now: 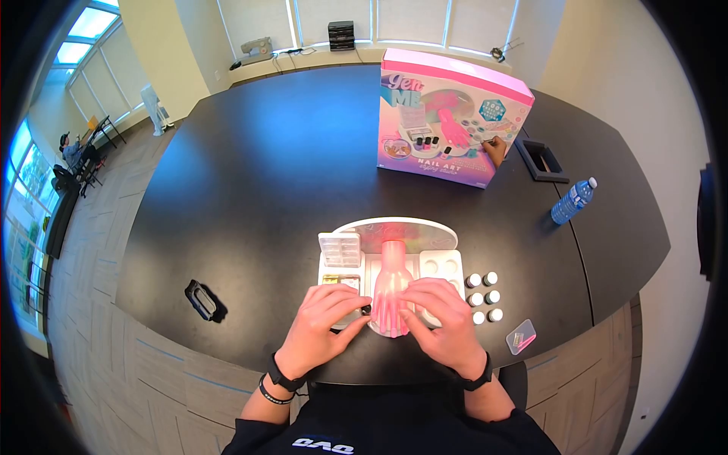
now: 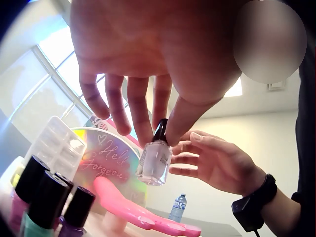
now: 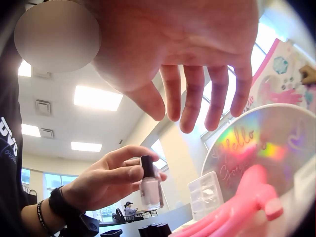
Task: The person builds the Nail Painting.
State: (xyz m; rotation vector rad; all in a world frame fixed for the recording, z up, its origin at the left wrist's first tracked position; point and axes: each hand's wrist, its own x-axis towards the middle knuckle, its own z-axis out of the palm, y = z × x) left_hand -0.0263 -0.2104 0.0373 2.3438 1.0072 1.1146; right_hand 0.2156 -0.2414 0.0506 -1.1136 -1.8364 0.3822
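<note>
Polish bottle in the left hand: thumb and fingertips pinch its black cap, and the glass hangs below, off the table and just left of the pink hand. The cap looks fitted on the neck. The right hand holds nothing; its fingers are spread a little and loosely bent, over the pink hand's other side, and I cannot tell whether they touch it.

I judge the step in hand to be readying the polish. With the cap on, the next move calls for one hand to steady the glass while the other twists the cap, keeping the bottle upright so nothing spills.

Behind the pink hand stands a round-topped panel, with a clear tray to its left. Dark-capped bottles stand near the left hand. Right of the base are six white-topped bottles and a small clear case. Farther out on the table are the box and a water bottle.
</note>
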